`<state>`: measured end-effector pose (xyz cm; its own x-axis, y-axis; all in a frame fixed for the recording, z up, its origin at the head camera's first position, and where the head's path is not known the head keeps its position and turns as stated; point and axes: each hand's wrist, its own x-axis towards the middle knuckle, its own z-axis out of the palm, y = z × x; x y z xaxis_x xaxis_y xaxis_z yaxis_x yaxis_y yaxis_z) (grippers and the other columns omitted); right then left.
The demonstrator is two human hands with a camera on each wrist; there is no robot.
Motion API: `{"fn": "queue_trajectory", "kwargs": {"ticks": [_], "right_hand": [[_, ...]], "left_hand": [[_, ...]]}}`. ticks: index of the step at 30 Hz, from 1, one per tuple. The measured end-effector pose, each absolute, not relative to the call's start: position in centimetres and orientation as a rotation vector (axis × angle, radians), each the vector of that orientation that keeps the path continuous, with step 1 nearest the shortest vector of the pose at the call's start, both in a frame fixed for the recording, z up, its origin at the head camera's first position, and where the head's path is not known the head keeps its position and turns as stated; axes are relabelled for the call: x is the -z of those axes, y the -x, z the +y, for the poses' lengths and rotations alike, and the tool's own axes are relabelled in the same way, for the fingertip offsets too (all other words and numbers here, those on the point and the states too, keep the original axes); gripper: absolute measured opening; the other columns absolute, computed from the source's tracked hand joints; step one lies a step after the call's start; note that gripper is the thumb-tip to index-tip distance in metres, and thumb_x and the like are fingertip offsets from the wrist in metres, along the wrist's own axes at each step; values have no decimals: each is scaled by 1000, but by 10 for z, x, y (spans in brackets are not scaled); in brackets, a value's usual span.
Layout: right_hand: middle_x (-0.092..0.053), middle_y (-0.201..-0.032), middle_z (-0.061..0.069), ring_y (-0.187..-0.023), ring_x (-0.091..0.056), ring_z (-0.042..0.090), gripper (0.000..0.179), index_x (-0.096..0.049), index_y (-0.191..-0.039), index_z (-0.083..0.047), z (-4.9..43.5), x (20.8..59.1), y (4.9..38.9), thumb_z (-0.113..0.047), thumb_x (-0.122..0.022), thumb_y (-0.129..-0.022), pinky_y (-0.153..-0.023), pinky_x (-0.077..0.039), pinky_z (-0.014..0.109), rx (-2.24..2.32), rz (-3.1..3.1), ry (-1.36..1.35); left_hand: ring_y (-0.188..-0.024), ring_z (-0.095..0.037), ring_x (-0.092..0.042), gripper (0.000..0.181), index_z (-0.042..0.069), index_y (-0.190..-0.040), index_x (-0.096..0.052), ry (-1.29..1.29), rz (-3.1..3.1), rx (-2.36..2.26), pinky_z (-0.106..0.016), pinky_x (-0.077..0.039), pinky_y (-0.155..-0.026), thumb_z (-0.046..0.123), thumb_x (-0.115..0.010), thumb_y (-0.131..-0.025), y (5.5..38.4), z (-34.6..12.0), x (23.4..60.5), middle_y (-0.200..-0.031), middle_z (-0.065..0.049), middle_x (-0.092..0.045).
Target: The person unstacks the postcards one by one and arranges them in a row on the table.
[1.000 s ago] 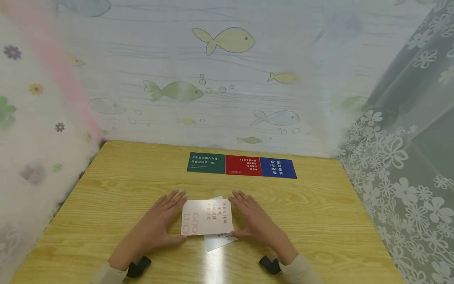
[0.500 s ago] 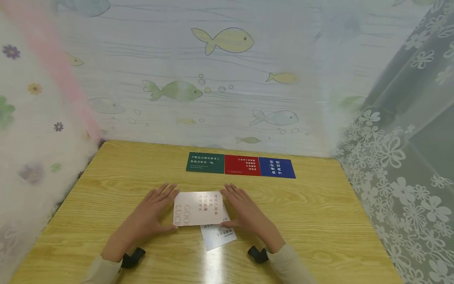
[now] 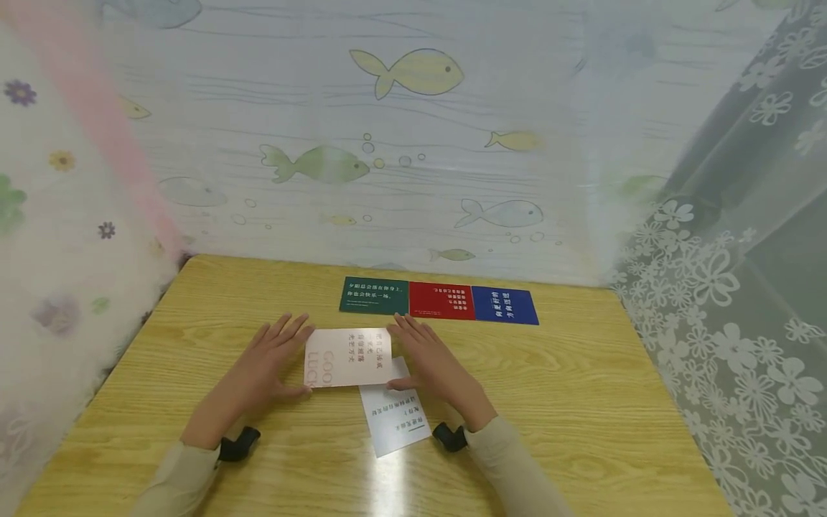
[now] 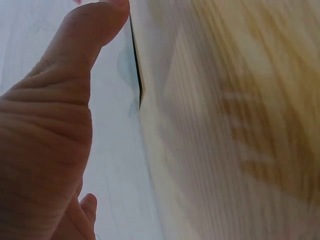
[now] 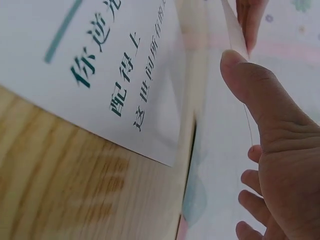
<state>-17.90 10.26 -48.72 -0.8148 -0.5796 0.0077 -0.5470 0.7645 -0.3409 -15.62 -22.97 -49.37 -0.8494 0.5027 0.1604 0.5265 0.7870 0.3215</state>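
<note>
A pale pink card (image 3: 345,359) with red characters and "GOOD LUCK" lettering is held sideways between both hands. My left hand (image 3: 261,370) holds its left end, thumb at the near corner and fingers at the far one. At the other end, my right hand (image 3: 439,370) grips it the same way. The right wrist view shows the pink card's thin edge (image 5: 233,25) raised above the table. Below it a white card (image 3: 394,420) with dark green characters lies slanted on the wood, its far part overlapped by the pink card and right thumb.
Along the back of the wooden table (image 3: 581,402) a green card (image 3: 375,307), a red card (image 3: 429,300) and a blue card (image 3: 486,305) lie side by side. Behind them hangs a fish-print curtain (image 3: 413,201). A lace curtain (image 3: 730,345) borders the right side.
Both hands have carried the pink card away from the body and to the left. More of the white card beneath now shows; the cards at the back have stayed put.
</note>
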Motion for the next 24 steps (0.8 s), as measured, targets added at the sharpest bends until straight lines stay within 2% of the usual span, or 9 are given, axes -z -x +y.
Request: {"fn": "queue_trajectory", "kwargs": {"ticks": [12, 24], "right_hand": [[-24, -169, 8, -158, -14, 27, 103, -30, -161, -13, 89, 491, 197, -51, -83, -81, -129, -10, 45, 434, 2877, 927], [-24, -169, 7, -158, -13, 27, 102, -28, -162, -13, 76, 495, 216, -53, -80, -83, -129, -11, 48, 448, 2842, 944]], "left_hand": [[-154, -44, -16, 109, 6, -160, -31, 773, -3005, 482, -66, -14, -123, 43, -88, -76, 170, -240, 492, -167, -17, -25], [-150, -49, -22, 104, 2, -158, -33, 790, -2971, 488, -72, -19, -118, 36, -89, -77, 186, -254, 498, -163, -23, -30]]}}
